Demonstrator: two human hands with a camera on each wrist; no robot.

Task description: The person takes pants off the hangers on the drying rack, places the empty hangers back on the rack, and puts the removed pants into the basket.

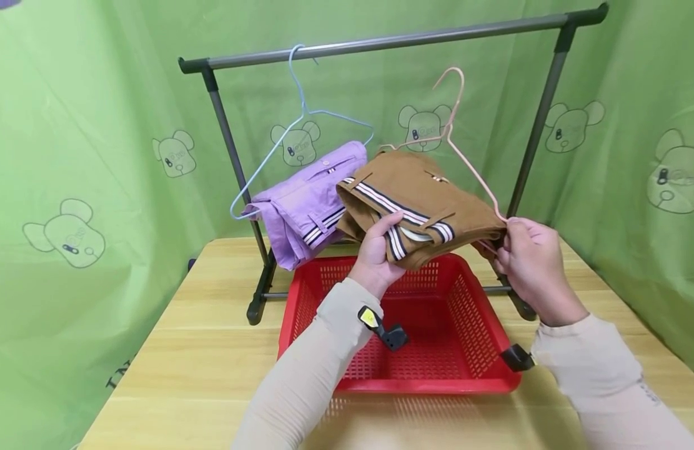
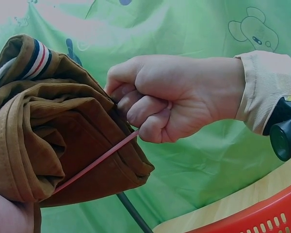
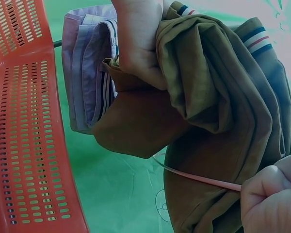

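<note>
Brown folded trousers [image 1: 420, 194] with a striped waistband are draped over a pink hanger [image 1: 453, 119] in the head view. My left hand [image 1: 377, 253] grips the near edge of the trousers, thumb on top of the striped band. At their right end, my right hand [image 1: 529, 262] has its fingers curled round the corner of the hanger. In the left wrist view the hanger's lower bar [image 2: 97, 165] runs under the folded cloth into the right fist. The pink hook stands below the rail, off it. Beside them, purple trousers [image 1: 307, 194] hang from a blue hanger [image 1: 268, 159].
A grey metal clothes rack [image 1: 380, 44] stands on the wooden table [image 1: 212, 350], with the blue hanger hooked on its rail. Below my hands sits a red perforated basket [image 1: 425, 386]. Green curtains [image 1: 127, 125] with bear drawings surround the table.
</note>
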